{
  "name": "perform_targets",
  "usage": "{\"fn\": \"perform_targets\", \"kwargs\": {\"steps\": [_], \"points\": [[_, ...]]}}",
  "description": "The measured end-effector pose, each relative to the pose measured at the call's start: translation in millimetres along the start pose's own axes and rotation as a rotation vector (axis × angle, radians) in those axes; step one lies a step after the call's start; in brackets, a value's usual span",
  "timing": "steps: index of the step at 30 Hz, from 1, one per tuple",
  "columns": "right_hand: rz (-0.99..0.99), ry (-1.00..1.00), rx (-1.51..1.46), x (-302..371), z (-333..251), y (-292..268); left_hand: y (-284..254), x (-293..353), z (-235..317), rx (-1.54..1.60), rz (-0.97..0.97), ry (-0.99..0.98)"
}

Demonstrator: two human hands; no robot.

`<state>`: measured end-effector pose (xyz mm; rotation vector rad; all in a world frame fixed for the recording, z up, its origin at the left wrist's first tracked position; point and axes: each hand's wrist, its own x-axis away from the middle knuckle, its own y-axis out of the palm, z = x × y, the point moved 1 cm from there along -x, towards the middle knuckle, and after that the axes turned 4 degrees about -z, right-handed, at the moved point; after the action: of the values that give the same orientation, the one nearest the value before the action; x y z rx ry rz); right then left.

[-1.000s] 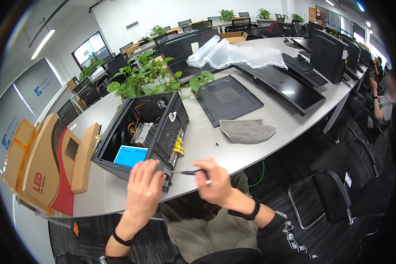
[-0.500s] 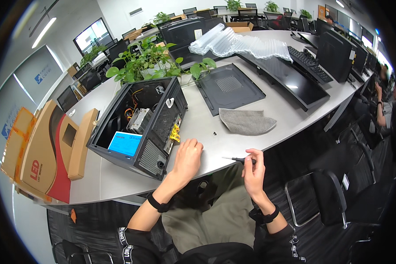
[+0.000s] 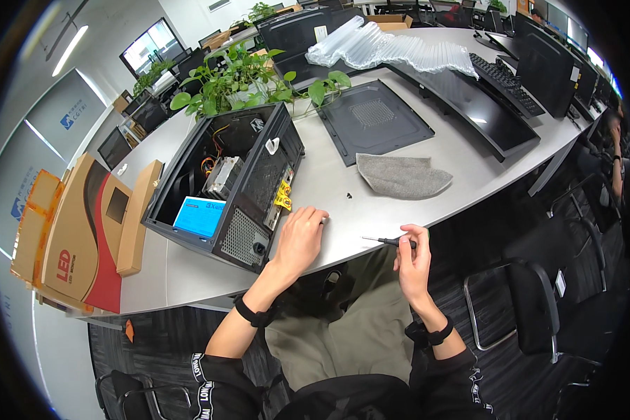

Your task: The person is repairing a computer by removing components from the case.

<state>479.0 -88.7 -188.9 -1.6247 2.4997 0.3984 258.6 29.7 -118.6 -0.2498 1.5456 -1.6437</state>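
My right hand (image 3: pixel 413 264) grips a screwdriver (image 3: pixel 399 242) by its dark handle, the thin metal shaft pointing left above the desk's near edge. My left hand (image 3: pixel 299 241) is beside an open black computer case (image 3: pixel 243 203), its fingers bent and drawn together. A tiny dark speck shows at its fingertips, too small to name. The case lies on its side, with wires, a metal drive cage (image 3: pixel 224 176) and a blue-labelled box (image 3: pixel 199 216) inside. Yellow tags (image 3: pixel 283 196) hang at its rear slots. A few tiny dark pieces, seemingly screws (image 3: pixel 349 195), lie on the desk.
A grey cloth (image 3: pixel 402 176) and a black side panel (image 3: pixel 374 122) lie beyond my hands. Farther off are a monitor (image 3: pixel 469 112), bubble wrap (image 3: pixel 392 52), a keyboard (image 3: pixel 507 84) and a potted plant (image 3: pixel 238 80). Cardboard boxes (image 3: pixel 84 238) stand left; a chair (image 3: pixel 518 301) is right.
The whole view has shifted slightly, so the desk sits a little higher and farther right. My left fingers reach out slightly more; the right hand keeps the screwdriver.
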Motion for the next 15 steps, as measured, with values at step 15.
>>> {"fn": "perform_targets", "kwargs": {"steps": [15], "points": [[-0.006,0.007,-0.034,4.0,-2.5,0.1,-15.0,11.2,14.7,0.031,0.029,0.01]]}}
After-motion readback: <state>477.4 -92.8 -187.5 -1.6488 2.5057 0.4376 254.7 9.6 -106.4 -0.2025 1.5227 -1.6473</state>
